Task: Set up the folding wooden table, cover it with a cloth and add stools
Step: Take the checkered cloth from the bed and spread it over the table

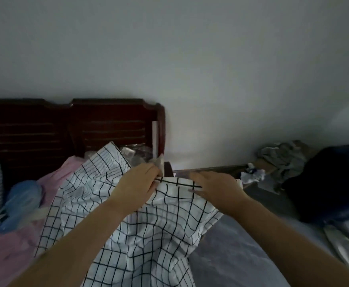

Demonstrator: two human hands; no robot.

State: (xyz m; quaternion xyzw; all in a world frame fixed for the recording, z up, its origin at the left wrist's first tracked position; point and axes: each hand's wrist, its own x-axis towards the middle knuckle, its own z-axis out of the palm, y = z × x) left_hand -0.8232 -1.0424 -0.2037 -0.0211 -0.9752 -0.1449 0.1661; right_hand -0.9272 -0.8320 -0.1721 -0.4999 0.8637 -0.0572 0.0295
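A white cloth with a black grid pattern (152,230) hangs crumpled in front of me, over the bed. My left hand (137,183) pinches its top edge at the left. My right hand (215,188) grips the same edge a short way to the right. Between the two hands the edge is pulled taut. The cloth's lower part drapes down toward me in folds. No folding table or stool is in view.
A dark red wooden headboard (72,129) stands against the white wall. The bed has pink bedding (10,251) and a blue bag (22,201) on the left. On the right lie grey clothes (281,158) and a dark bag (331,183).
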